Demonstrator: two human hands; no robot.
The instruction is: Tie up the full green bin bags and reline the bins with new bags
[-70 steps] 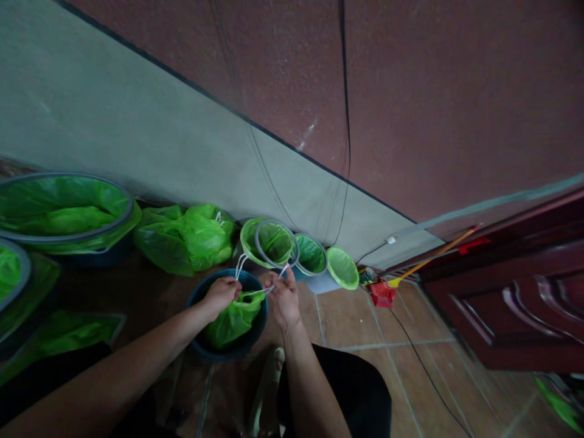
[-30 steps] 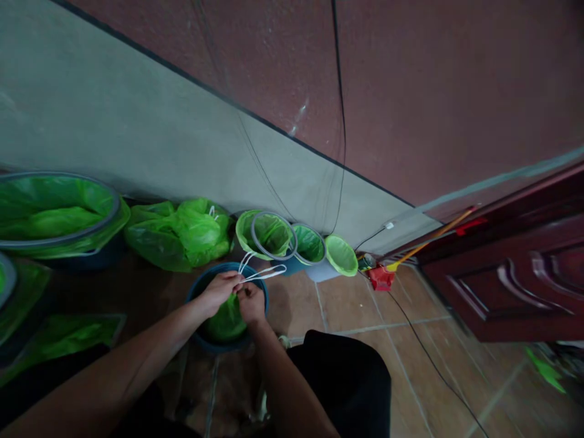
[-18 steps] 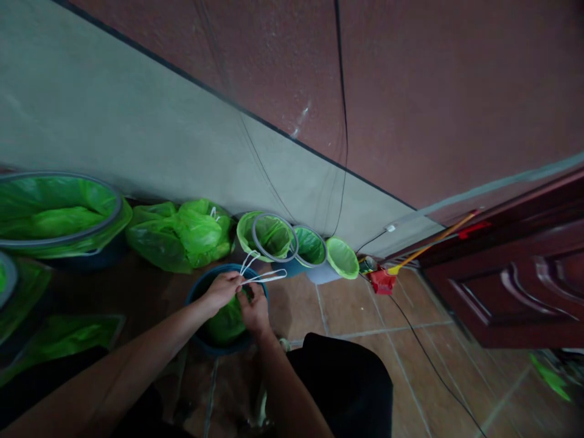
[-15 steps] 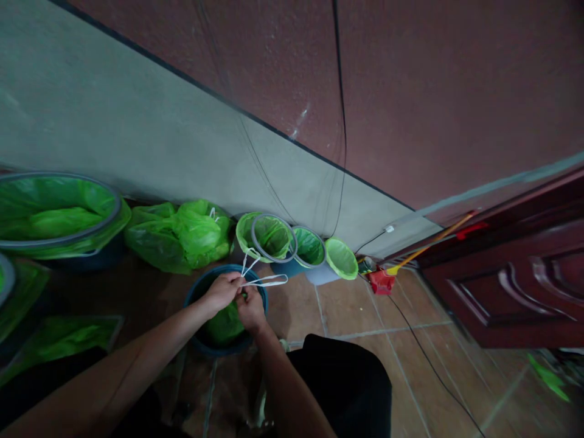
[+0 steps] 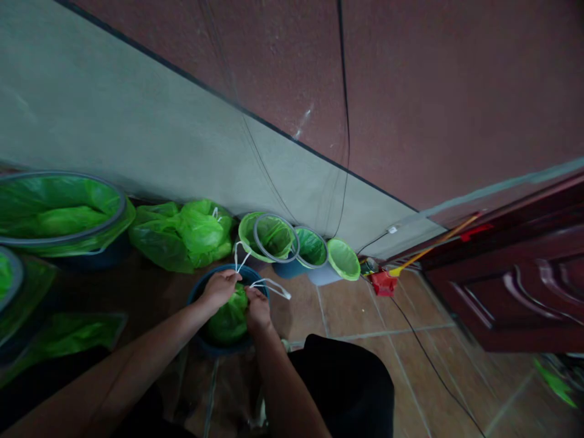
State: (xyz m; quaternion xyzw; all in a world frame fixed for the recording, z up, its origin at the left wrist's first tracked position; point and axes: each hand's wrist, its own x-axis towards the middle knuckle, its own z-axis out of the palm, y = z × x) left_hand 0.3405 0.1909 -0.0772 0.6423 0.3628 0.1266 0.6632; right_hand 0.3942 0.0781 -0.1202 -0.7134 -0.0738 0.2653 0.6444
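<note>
A green garbage bag (image 5: 229,319) with white drawstrings sits gathered inside a round blue bin (image 5: 194,298) between my legs. My left hand (image 5: 221,288) is closed at the bag's neck, and a white drawstring loop (image 5: 240,255) rises from its fingertips. On the other side, my right hand (image 5: 258,309) pinches a second white drawstring (image 5: 274,287), whose loop sticks out to the right. A small gap separates the two hands, and the bunched top of the bag shows between them.
By the wall lie a filled green bag (image 5: 196,234) and several small lined bins, one a pale bin (image 5: 344,260). Large lined bins (image 5: 98,240) stand at left. A red dustpan (image 5: 384,283), a yellow-handled broom (image 5: 433,244) and a black cable (image 5: 424,347) are to the right.
My hands have moved apart, left hand leftward and right hand rightward, each with a drawstring. The bag's gathered top now shows between them.
</note>
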